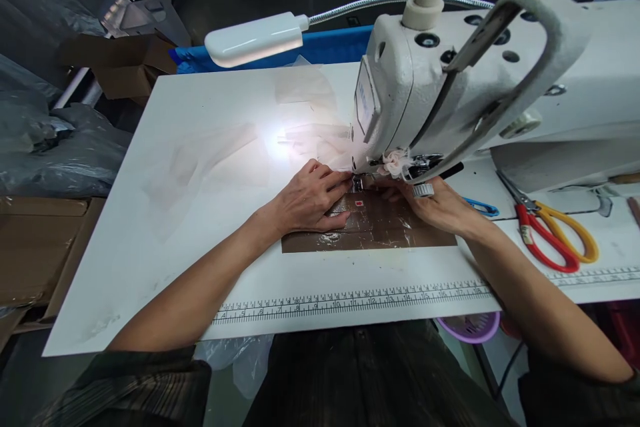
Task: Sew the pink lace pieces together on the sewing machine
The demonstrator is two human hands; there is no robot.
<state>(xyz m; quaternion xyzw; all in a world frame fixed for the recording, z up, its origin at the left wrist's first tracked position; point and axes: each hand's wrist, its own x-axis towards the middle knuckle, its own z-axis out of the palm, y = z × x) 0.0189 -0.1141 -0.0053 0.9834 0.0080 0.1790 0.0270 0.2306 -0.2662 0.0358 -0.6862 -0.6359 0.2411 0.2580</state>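
My left hand lies flat on the white table, fingers stretched toward the presser foot of the white sewing machine, pressing a sheer pale fabric. My right hand rests on the other side of the needle, partly under the machine head, with its fingertips hidden. Both hands lie over a brown taped patch around the needle plate. The sheer fabric spreads away behind the needle under the lamp's bright spot.
A white gooseneck lamp hangs over the table. Red and yellow scissors and blue snips lie right of the machine. A printed ruler runs along the front edge. Cardboard boxes and plastic wrap stand to the left; a purple basket sits below.
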